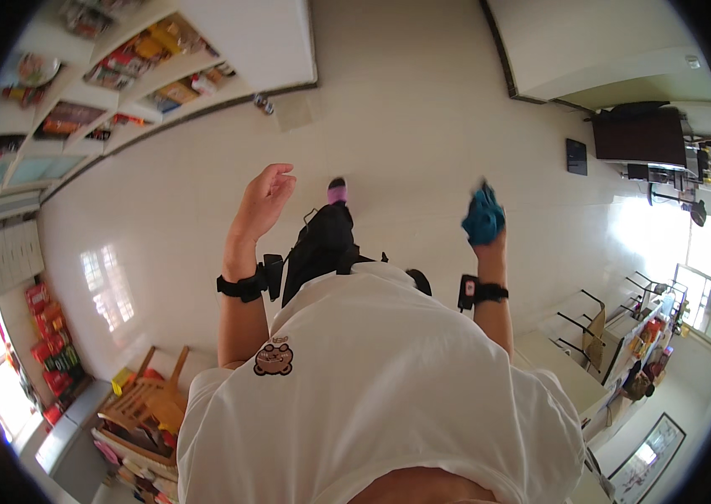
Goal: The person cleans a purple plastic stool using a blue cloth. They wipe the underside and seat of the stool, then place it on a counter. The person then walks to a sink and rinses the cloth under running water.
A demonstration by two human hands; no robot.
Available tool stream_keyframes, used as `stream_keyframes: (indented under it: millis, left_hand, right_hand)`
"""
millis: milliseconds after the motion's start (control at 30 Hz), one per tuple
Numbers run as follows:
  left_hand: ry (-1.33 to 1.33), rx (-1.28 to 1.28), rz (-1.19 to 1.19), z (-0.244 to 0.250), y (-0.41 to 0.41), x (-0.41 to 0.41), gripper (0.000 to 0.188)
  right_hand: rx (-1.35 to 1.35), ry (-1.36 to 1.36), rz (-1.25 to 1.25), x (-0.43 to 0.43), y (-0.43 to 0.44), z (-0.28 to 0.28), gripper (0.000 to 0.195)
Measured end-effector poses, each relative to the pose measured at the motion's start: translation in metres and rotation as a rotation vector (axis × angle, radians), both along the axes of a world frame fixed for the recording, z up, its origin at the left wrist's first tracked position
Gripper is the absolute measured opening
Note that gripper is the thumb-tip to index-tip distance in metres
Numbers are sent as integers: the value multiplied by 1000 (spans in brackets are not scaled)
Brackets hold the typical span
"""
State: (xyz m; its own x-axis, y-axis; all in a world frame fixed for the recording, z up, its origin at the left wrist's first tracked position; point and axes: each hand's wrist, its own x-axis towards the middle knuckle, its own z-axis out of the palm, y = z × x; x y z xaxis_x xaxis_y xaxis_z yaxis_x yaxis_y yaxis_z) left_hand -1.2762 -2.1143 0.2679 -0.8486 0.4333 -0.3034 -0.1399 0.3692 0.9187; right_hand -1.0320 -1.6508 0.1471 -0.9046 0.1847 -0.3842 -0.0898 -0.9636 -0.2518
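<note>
My right hand (pixel 489 236) is wrapped around a crumpled teal cloth (pixel 484 216), which hides most of its fingers. On the other side, my left hand (pixel 265 196) hangs over the floor with fingers loosely curled and nothing in it. Black straps with small devices circle both forearms. One foot in a pink and black slipper or sock (pixel 337 191) shows between the hands, below black trousers (pixel 320 246).
Shelves with packaged goods (pixel 135 57) line the upper left. A small object (pixel 263 104) lies by their base. Wooden chair (pixel 147 397) at lower left; metal-legged chair (pixel 593 334) and loaded table at right. A dark flat scale-like panel (pixel 576 157) lies on the floor.
</note>
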Motion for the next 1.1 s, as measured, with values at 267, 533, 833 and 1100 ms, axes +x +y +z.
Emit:
stream_keyframes:
  millis: [267,533,833,1100]
  left_hand:
    - [11,-181,-387,33,192,-228,34]
    - [83,-303,-472,8,371,-385,32]
    - [-16,-347,-306,54,490,-542,34]
    - [64,-319,-34,27,547,-707,36]
  right_hand:
    - [338,-742,-493,107,50,-40,33]
    - [576,-931,-518,22,155,-72,19]
    - [222,-467,-242,-435,473,28,46]
    - [257,-329,-206,-747,552,123,40]
